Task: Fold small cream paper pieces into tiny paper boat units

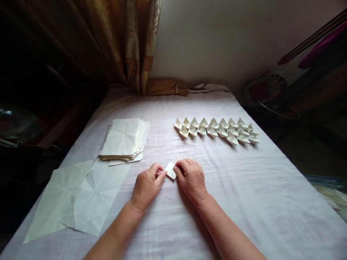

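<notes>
My left hand (147,186) and my right hand (191,178) meet over the middle of a white cloth-covered table (244,202). Between their fingertips they pinch a small folded piece of white paper (170,170), one hand on each side. The fingers of both hands are curled and closed on it. A stack of creased white square sheets (123,139) lies to the left behind my left hand. Two loose creased sheets (81,198) lie flat at the near left. Two rows of several small folded paper pieces (217,130) sit at the back right.
A patterned curtain (135,43) hangs behind the table's far edge, with a rolled cloth (165,88) at its foot. Dark furniture stands to the left. A bag and clutter (271,90) lie off the table's right side, and more paper (333,200) shows at the right edge.
</notes>
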Demonstrator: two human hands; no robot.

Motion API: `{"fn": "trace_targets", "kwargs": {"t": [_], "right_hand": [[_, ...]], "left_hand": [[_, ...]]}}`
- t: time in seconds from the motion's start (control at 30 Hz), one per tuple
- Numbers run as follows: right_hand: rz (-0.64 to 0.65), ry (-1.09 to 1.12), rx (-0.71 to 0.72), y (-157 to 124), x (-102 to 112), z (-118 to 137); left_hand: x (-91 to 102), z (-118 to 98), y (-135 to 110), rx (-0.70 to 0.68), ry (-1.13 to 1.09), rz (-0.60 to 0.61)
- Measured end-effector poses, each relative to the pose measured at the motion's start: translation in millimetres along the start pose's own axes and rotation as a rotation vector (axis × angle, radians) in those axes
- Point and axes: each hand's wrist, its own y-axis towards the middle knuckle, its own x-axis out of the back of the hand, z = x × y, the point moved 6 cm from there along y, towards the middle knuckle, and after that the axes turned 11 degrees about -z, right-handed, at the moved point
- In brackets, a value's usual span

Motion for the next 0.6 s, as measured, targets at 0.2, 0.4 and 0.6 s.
{"fn": "trace_targets", "kwargs": {"t": [0.2, 0.4, 0.6], "right_hand": [[-0.010, -0.001, 0.018, 0.3, -0.4, -1.4], [-0.005, 0.015, 0.058, 0.9, -2.1, -7.3], [-0.001, 0.143, 0.179, -5.4, 5.9, -11.0]], "left_hand": [[-0.2, -9.0, -20.2, -0.555, 0.181, 0.134], [-10.1, -4.1, -28.4, -0.704, 0.388, 0.225], [-13.9, -9.3, -24.0, -0.712, 0.418, 0.248]]}}
